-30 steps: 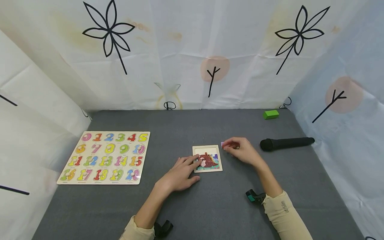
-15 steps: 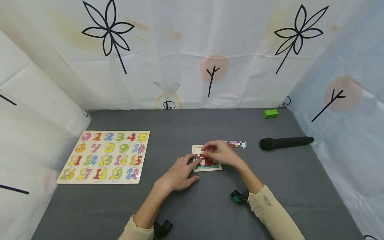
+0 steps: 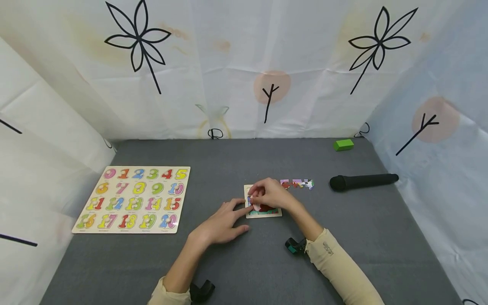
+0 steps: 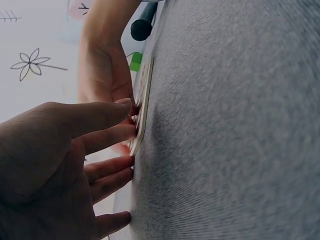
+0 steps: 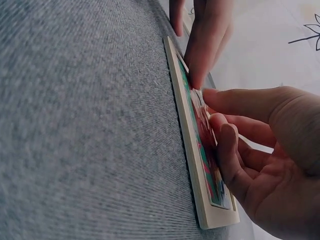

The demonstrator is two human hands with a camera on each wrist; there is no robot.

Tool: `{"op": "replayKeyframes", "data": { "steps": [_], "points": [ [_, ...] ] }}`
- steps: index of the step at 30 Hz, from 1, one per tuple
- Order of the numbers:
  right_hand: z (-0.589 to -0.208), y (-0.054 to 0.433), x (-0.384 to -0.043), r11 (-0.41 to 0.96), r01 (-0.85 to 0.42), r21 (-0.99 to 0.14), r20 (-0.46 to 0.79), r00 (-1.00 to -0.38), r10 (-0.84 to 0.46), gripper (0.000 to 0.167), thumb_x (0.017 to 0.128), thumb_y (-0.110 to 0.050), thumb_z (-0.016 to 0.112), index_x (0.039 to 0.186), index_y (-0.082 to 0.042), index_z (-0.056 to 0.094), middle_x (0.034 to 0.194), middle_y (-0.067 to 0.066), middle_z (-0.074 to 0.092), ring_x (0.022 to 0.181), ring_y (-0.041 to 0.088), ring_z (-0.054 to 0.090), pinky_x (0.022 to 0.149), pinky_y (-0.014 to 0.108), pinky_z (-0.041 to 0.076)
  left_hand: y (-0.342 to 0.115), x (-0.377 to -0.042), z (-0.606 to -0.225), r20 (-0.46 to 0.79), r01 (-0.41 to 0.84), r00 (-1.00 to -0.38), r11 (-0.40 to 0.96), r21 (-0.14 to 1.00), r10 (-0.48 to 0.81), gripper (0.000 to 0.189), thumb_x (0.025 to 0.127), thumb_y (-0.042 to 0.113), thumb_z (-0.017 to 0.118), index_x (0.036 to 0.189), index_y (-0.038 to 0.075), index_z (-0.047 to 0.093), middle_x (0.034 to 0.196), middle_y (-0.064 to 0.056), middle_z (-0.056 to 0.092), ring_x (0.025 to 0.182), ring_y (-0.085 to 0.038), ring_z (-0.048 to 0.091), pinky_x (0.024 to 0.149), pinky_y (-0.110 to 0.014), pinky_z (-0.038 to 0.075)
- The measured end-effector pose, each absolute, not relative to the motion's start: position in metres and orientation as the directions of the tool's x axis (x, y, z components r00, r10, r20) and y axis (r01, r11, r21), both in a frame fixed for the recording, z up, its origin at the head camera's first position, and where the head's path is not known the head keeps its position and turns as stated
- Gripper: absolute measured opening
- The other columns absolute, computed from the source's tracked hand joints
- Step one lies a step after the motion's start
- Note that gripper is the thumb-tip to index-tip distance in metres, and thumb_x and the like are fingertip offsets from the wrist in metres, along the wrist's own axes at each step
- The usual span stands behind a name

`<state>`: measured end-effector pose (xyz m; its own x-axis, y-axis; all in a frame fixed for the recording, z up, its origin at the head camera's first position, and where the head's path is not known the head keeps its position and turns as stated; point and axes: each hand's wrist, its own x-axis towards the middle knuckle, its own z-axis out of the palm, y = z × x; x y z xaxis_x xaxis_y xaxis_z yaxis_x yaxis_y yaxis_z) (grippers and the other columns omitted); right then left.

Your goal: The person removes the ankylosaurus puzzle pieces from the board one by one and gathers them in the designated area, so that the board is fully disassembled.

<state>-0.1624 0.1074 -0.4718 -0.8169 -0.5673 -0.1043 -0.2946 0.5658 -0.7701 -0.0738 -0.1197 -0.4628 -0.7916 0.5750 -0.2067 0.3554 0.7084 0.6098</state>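
A small square jigsaw puzzle (image 3: 280,210) in a pale wooden frame lies flat on the table, its reddish-brown and green picture partly covered by both hands. My left hand (image 3: 225,224) has its fingers stretched out. Its fingertips touch the frame's left side, and other fingers rest on the cloth in the left wrist view. My right hand (image 3: 272,195) is over the upper left of the puzzle with curled fingers. Thumb and fingertips pinch a small puzzle piece (image 3: 249,201), mostly hidden, low against the picture. Several loose puzzle pieces (image 3: 297,183) lie in a row beyond the frame's right corner.
A wooden number board (image 3: 131,201) with colourful digits lies at the left. On the right are a black microphone (image 3: 364,181) and, farther back, a green block (image 3: 343,145). White patterned cloth (image 3: 324,106) walls the grey table at the back and sides.
My right hand has moved left from beside the loose pieces to the frame's upper left, uncovering the row of pieces. My left hand has shifted slightly left and down, staying at the frame.
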Motion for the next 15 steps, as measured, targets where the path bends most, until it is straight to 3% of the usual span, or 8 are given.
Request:
{"op": "replayKeyframes", "data": {
  "steps": [15],
  "points": [
    [-0.4691,0.1017,-0.1606,0.617,-0.302,-0.727,-0.139,-0.814,-0.564,0.014,0.095,-0.018,0.084,0.103,-0.009,0.077,0.084,-0.001,0.07,0.068,0.005,0.056,0.067,0.021,0.047,-0.1175,-0.0723,-0.4611,-0.2,0.355,-0.797,0.709,0.609,0.57,0.056,0.107,0.028,0.07,0.159,0.014,0.056,0.168,-0.02,0.044,0.159,-0.038,0.041,0.132,-0.073,0.021]
  ]
}}
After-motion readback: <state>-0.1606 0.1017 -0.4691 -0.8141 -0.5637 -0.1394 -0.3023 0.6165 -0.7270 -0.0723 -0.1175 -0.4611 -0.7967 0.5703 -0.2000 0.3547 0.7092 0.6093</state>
